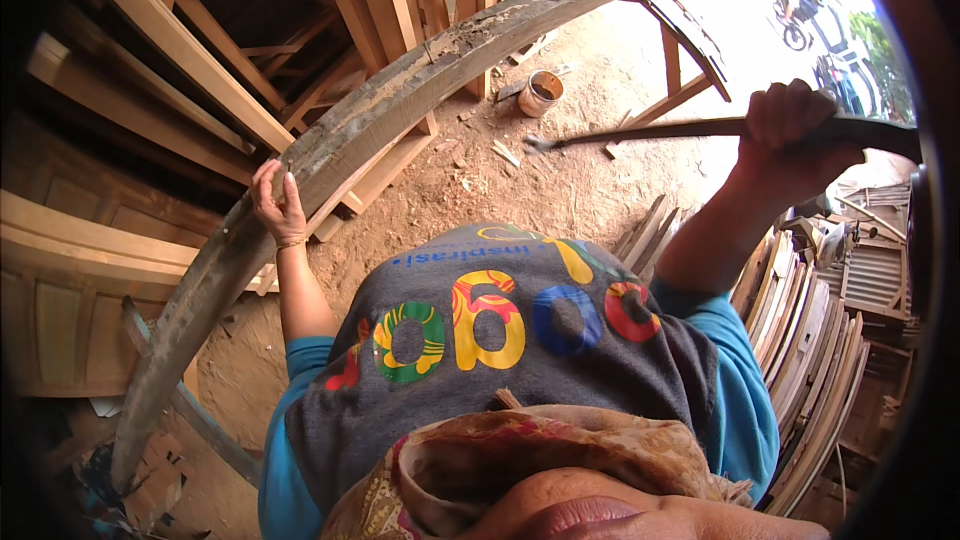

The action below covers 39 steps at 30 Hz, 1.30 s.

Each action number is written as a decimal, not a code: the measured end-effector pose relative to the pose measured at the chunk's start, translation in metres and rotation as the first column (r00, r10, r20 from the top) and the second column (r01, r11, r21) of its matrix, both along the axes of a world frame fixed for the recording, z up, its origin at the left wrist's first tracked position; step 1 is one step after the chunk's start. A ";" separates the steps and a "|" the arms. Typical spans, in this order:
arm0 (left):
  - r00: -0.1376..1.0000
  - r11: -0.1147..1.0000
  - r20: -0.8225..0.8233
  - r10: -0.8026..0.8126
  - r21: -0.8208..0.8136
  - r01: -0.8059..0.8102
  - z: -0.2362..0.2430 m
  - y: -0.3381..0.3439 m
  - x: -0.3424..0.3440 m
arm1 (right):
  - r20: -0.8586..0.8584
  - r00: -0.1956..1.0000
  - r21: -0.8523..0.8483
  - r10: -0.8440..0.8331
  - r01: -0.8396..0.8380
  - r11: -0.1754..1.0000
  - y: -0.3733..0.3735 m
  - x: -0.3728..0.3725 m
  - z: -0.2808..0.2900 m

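**Dusty Workshop, Daylight at the Far End**

Bare earth floor (480, 205) spreads around me, littered with wood scraps, a small bucket (541, 93) standing on it. Panelled doors (80, 325) and leaning timber fill my left side; stacked boards (810, 370) line my right.

My right hand (793, 128) is closed firmly around a long dark bar (690, 128), holding it up over the floor, apart from the beam (400, 95). My left hand (277, 198) lies open on the beam's near edge, fingers spread on the wood rather than wrapped round it.

I judge the bar stiff and tough, with weight enough to tire a wrist if held by the thin end. I cannot tell whether it is metal or wood, nor how slick it is. The thicker part, where my fist sits, looks the right place to hold. The beam must be heavy and rigid; its rough, dirty face should give good friction, though splinters seem likely. Shifting it would call for a hold near each end.

The bar's long axis runs nearly level across my view, its thin tip pointing left toward the beam, its thick end reaching past my fist to the right. The beam runs from lower left to upper right, its bow probably lens bend.
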<state>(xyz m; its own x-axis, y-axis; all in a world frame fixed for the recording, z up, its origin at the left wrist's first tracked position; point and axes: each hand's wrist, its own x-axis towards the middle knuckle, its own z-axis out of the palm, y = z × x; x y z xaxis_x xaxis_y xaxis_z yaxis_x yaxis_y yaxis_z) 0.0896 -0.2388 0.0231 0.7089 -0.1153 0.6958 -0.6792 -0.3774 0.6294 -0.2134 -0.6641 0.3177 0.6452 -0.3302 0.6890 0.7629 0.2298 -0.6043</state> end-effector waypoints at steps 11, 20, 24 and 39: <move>0.905 0.945 0.301 0.302 0.029 -0.325 0.049 0.098 -0.047 | 0.135 0.983 -0.182 0.124 -0.099 0.978 0.106 0.142 0.071; 0.506 0.453 -0.128 0.853 0.663 -0.596 0.015 0.199 0.005 | -0.013 1.000 -0.047 0.011 -0.012 0.999 0.205 0.234 0.045; 0.411 0.361 -0.119 0.904 0.726 -0.586 0.019 0.195 0.007 | -0.004 1.000 -0.016 0.007 -0.007 1.000 0.212 0.244 0.053; 0.392 0.271 0.074 0.917 0.607 -0.747 -0.009 0.199 0.019 | -0.193 0.958 0.063 -0.211 0.227 0.972 0.070 0.122 -0.049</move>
<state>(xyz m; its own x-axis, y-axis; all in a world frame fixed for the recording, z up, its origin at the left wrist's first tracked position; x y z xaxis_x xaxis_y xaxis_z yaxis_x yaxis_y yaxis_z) 0.1088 -0.0403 0.0138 0.7373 0.4150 0.5332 0.3533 -0.9094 0.2193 -0.0913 -0.5942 0.2688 0.6636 -0.5287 0.5292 0.6776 0.1250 -0.7248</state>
